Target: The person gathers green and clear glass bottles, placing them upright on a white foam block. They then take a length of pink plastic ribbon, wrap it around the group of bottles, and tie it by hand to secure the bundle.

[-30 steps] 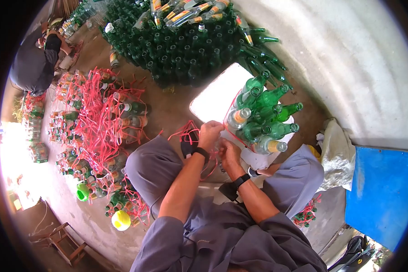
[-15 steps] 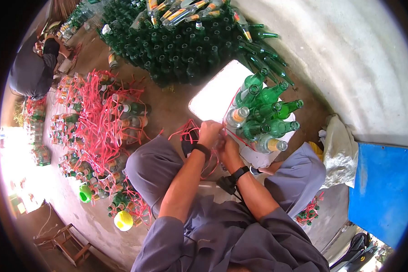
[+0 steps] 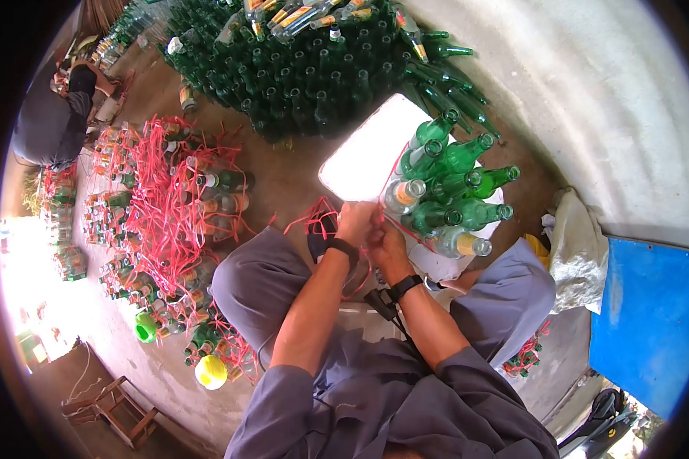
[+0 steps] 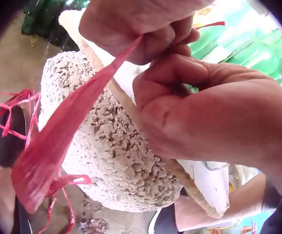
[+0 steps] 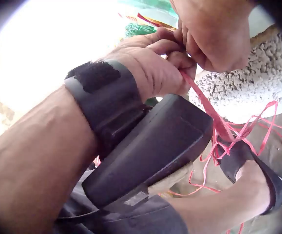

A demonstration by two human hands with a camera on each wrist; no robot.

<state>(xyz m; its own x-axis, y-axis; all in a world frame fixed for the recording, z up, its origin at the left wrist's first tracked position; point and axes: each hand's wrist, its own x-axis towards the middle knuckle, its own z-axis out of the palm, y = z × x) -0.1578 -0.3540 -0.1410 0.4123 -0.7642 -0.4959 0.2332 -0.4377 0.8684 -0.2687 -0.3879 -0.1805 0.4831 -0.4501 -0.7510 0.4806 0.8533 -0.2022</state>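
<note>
Beside the bundle of green and clear bottles (image 3: pixel 455 180), my two hands meet at a red plastic strap (image 4: pixel 68 122). The strap runs round the bottles, which stand upright on a white slab (image 3: pixel 371 157). My left hand (image 3: pixel 355 223) pinches the strap with curled fingers, and a wide tail hangs down from it in the left wrist view. Curled against it, my right hand (image 3: pixel 389 251) grips the strap too. In the right wrist view the fingers of both hands overlap, hiding the strap between them.
A rough pale block (image 4: pixel 111 126) supports the slab. Loose red straps (image 5: pixel 243 131) lie by a foot. Many green bottles (image 3: pixel 321 84) stand at the back, strapped bundles (image 3: pixel 161 206) at left. Another person (image 3: pixel 50 115) crouches at far left. A blue panel (image 3: pixel 643 314) stands right.
My hands have come closer together beside the bundle, and the gap between them has closed. The bottles still stand on the slab.
</note>
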